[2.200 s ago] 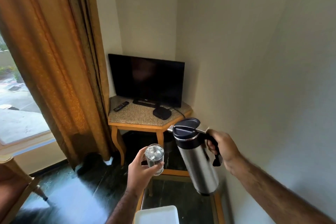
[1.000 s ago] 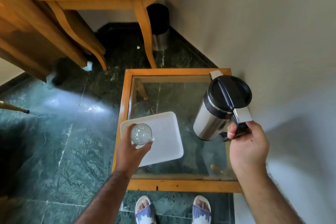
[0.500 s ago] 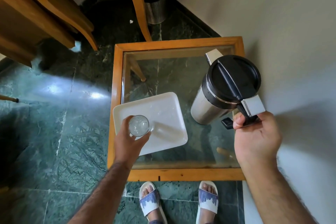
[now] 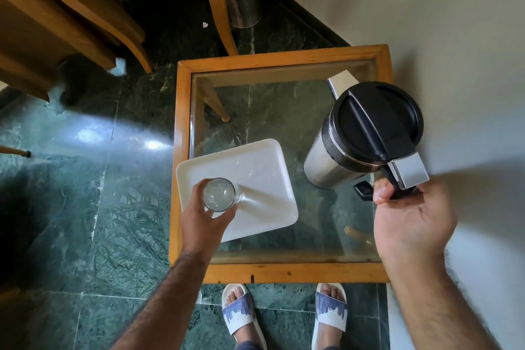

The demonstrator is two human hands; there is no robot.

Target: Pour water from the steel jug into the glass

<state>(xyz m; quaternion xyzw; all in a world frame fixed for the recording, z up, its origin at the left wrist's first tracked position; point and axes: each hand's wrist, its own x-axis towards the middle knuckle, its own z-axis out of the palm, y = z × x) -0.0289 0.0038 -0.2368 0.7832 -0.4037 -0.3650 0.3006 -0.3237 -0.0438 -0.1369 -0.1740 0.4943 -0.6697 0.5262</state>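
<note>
Glass (image 4: 219, 194): lower centre-left of the frame, upright, mouth up, over the near left part of the tray. Held by the left hand (image 4: 205, 221); fingers (image 4: 196, 193) and thumb curl round its wall from the near side. Whether its base touches the tray cannot be told.

Jug (image 4: 366, 136): right of centre, steel body, black lid, upright above the glass tabletop, spout toward the upper part of the frame. Right hand (image 4: 409, 216) grips the black handle at the jug's near side; thumb pressed on the handle beneath the steel lever, other fingers wrapped underneath and mostly hidden. Whether the jug rests on the table cannot be told.

Tray (image 4: 264, 207): white, rectangular, lying askew on the table (image 4: 284, 273), overhanging its left wooden frame. Jug and glass well apart, bare tray between.

Bin (image 4: 244, 6): perforated steel, top centre, on the green floor. Two feet in slippers (image 4: 240, 315) at the bottom edge, just beside the table.
</note>
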